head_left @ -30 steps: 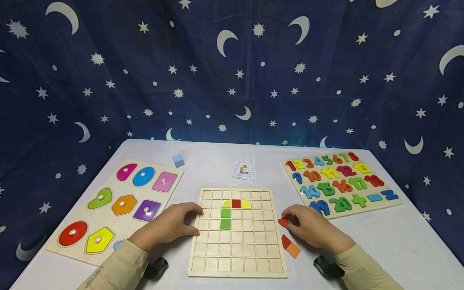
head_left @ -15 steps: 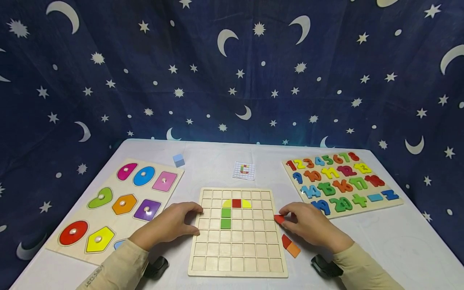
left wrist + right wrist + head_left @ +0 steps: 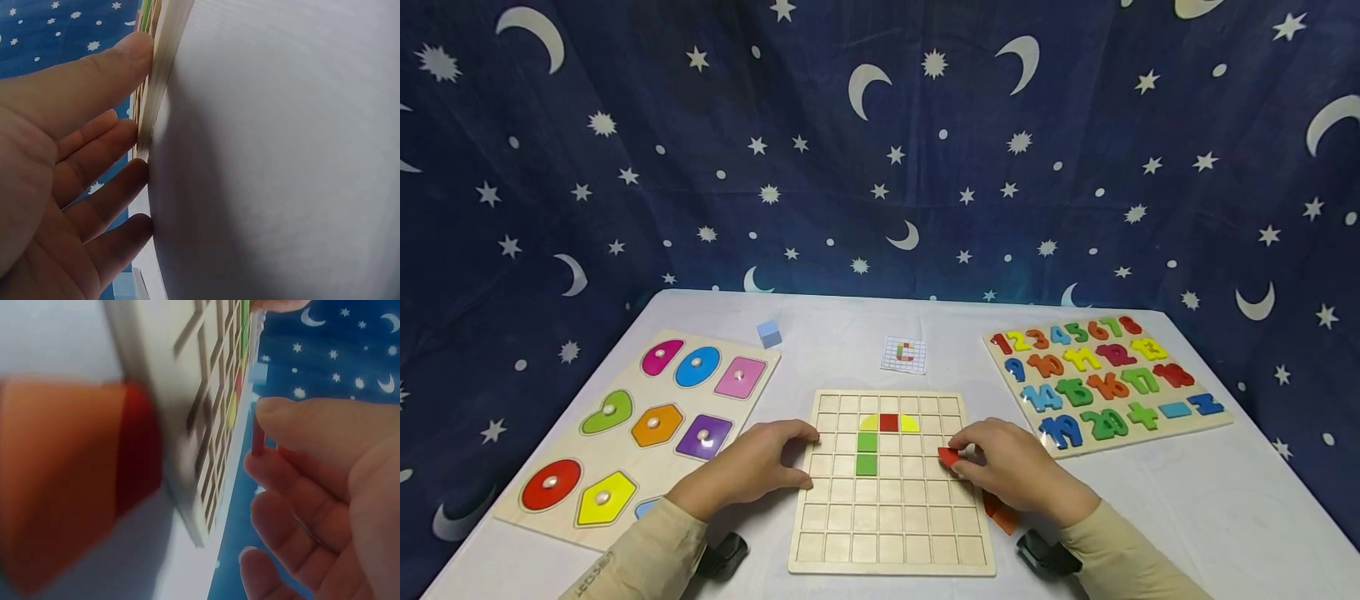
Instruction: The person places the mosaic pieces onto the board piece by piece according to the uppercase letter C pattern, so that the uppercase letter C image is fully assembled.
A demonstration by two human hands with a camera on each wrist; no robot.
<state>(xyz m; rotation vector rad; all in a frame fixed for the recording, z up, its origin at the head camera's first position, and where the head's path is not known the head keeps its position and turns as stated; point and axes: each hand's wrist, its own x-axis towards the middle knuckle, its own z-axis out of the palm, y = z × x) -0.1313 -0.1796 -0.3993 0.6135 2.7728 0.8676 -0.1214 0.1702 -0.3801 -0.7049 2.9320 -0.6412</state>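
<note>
A wooden grid board (image 3: 895, 550) lies before me, holding a red square tile (image 3: 888, 423) between two yellow rounded tiles (image 3: 909, 424). Below the left yellow one sit two green square tiles (image 3: 867, 464). My left hand (image 3: 752, 467) rests at the board's left edge, fingertips and thumb (image 3: 134, 50) against its side. Between thumb and forefinger my right hand (image 3: 1018, 467) pinches a small red tile (image 3: 948, 456) over the right part of the grid; the right wrist view shows this tile edge-on (image 3: 258, 434).
Partly covered by my right hand, an orange tile (image 3: 1006, 520) and a red one (image 3: 137, 447) lie beside the board. A shape puzzle (image 3: 647, 467) is at left, a number puzzle (image 3: 1120, 442) at right. Behind are a pattern card (image 3: 904, 354) and a blue cube (image 3: 769, 333).
My right hand has moved left with the red tile, from beside the board to over its right columns. My left hand has stayed at the left edge.
</note>
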